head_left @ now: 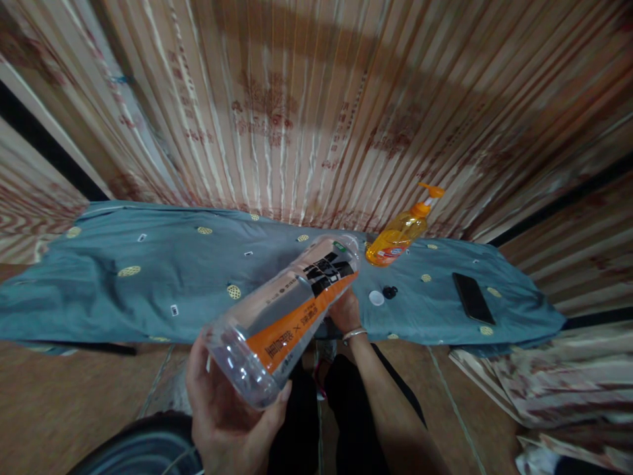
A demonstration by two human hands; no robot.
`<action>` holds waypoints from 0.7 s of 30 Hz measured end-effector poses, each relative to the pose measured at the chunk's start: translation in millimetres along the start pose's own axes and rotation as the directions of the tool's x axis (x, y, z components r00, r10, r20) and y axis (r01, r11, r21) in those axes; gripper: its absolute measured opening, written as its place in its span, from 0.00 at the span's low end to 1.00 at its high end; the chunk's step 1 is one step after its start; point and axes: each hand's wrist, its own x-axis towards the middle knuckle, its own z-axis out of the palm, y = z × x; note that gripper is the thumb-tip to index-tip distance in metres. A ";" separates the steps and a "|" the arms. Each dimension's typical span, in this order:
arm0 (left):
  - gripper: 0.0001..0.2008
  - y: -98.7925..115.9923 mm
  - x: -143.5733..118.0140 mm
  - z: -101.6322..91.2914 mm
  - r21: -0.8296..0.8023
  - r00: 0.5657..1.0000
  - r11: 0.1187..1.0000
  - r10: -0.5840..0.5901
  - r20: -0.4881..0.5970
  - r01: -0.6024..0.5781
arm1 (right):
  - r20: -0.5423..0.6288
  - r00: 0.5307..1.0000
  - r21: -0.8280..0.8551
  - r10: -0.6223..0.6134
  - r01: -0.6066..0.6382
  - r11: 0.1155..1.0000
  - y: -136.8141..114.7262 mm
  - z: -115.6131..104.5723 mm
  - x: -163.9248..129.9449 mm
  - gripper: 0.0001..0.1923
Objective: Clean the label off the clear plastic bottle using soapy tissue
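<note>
Left hand wrapped around the base of one clear, empty-looking plastic bottle, held tilted above the grey-blue cloth; right hand closed on its neck end, mouth hidden. Already uncapped, judging by one white cap lying loose beside one small black piece. Further right: one orange pump bottle, one dark phone.
</note>
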 end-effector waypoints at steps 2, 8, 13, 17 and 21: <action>0.50 2.7 -1.5 4.5 -0.014 0.999 1.000 -0.001 -0.032 0.000 | 0.002 1.000 0.003 0.007 -0.007 1.000 -0.9 -0.8 -0.3 0.24; 0.51 -2.3 -1.0 0.1 -0.007 1.000 1.000 0.012 -0.022 -0.013 | 0.021 1.000 0.001 0.017 -0.018 1.000 -3.8 -3.2 0.2 0.24; 0.54 -5.2 -0.1 -4.7 0.023 1.000 1.000 0.013 0.012 -0.014 | 0.016 1.000 -0.035 0.024 -0.024 0.999 -4.3 -3.0 0.8 0.23; 0.53 -1.9 -1.1 -0.6 0.019 0.999 1.000 -0.007 -0.032 0.007 | 0.005 1.000 -0.022 0.017 -0.017 1.000 -2.8 -2.0 0.3 0.23; 0.52 -2.2 -0.2 -0.1 0.007 0.999 0.999 0.034 0.001 -0.034 | -0.016 1.000 -0.011 -0.015 0.015 1.000 -4.4 -3.5 0.6 0.22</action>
